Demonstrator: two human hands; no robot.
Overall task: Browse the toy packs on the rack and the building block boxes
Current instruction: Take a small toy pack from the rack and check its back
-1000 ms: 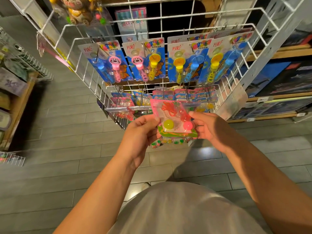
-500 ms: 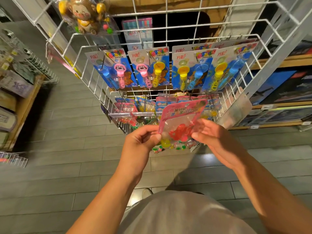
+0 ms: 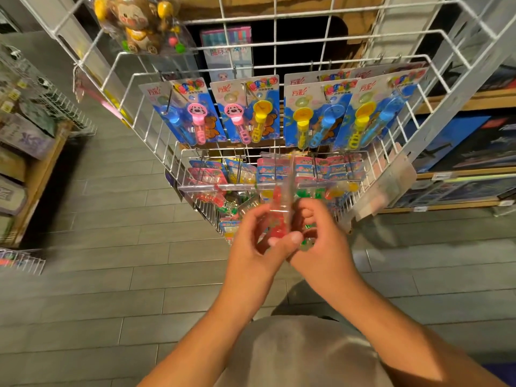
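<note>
While 2 hands (image 3: 290,241) pinch 1 toy pack (image 3: 282,202), 4 bubble-wand cards (image 3: 251,110) hang

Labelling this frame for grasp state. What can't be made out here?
- Held toy pack, head view: motion-blurred and edge-on, so its print and contents are unreadable.
- Right hand: fingers partly behind the pack and the left hand; exact contact unclear.
- Lower-row packs: small, behind the rack wires.
- Boxes on the right shelf: dark, cut by the frame edge.
</note>
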